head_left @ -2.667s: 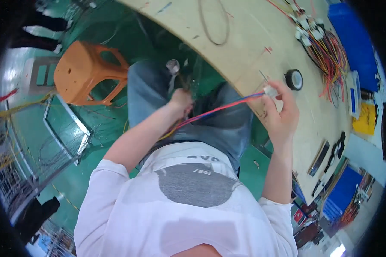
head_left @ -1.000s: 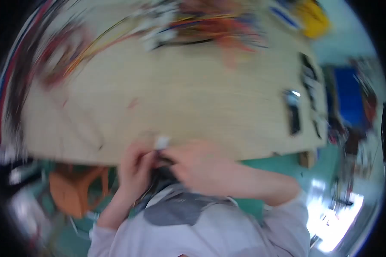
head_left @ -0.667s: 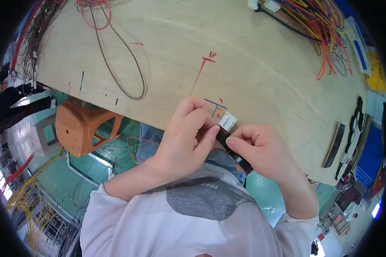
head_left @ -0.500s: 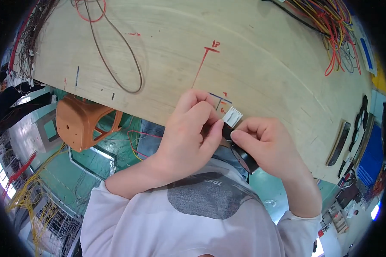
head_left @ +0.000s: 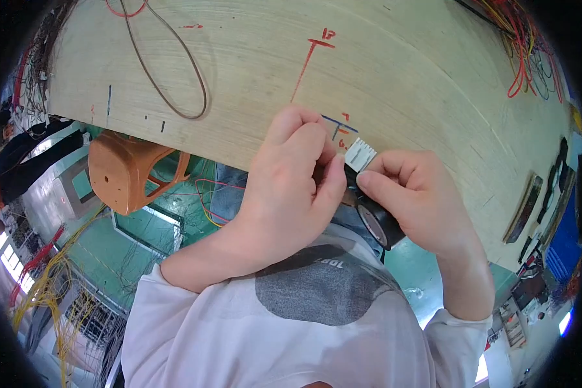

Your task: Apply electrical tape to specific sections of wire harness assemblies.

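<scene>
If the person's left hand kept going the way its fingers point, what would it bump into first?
Probably the small white connector and the right hand beside it: the left hand points right, its fingertips already against the roll of black tape. Depth is hard to judge here.

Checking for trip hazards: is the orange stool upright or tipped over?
Tipped. The stool lies on its side on the green floor, legs pointing right, beside the wooden table.
</scene>
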`<action>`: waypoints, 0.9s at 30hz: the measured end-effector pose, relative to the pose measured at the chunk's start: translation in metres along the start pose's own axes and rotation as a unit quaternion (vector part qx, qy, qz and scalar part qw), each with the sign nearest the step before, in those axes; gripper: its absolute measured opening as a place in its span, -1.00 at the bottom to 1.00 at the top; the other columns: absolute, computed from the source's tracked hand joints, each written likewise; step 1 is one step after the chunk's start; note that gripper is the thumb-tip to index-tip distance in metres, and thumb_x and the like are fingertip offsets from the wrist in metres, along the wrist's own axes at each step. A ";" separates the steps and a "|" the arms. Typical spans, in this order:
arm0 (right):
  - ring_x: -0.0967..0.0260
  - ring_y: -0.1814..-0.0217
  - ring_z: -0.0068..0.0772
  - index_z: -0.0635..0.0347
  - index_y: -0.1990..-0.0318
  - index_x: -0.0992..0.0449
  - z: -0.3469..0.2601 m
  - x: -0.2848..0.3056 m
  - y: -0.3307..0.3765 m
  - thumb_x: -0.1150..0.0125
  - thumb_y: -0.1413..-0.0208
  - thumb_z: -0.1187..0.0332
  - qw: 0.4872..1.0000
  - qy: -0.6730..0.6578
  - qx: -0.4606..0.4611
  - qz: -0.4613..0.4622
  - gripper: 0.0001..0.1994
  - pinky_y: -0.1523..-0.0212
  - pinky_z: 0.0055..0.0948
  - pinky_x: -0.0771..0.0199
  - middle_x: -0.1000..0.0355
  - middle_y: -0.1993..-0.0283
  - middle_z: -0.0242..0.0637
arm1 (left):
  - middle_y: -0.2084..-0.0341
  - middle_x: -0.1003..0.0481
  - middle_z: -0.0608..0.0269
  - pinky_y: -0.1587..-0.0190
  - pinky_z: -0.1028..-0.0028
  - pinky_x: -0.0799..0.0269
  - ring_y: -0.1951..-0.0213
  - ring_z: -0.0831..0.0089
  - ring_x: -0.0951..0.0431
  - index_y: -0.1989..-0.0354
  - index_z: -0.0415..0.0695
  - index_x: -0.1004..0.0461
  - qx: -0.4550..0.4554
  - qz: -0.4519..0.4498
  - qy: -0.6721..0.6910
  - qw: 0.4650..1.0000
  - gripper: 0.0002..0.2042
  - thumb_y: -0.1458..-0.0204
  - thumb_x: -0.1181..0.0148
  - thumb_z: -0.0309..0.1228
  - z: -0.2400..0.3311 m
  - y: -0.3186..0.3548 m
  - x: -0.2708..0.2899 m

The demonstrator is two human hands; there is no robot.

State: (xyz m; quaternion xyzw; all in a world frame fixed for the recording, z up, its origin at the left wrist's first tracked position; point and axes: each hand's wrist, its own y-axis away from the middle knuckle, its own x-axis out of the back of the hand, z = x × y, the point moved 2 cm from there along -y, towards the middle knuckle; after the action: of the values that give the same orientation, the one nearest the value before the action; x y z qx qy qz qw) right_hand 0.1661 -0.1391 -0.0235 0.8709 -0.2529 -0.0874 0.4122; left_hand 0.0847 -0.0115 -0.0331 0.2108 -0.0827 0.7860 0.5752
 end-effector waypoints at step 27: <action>-0.19 0.49 -0.55 0.26 0.38 -0.41 -0.010 -0.004 0.037 0.03 0.06 0.49 0.973 0.126 0.181 0.075 -0.90 0.48 -0.55 -0.16 -0.28 0.61 -0.29 | 0.55 -0.42 0.27 0.42 0.67 -0.30 0.50 0.65 -0.37 0.49 -0.27 -0.32 0.232 -0.073 0.391 0.888 -0.92 0.11 -0.10 -0.55 0.006 0.016 0.020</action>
State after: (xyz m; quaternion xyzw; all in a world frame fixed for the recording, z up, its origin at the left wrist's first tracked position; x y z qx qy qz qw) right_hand 0.1525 -0.1499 0.0111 0.9134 -0.2753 0.1014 0.2820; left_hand 0.0657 -0.0020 -0.0178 0.0188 0.3494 0.7573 0.5514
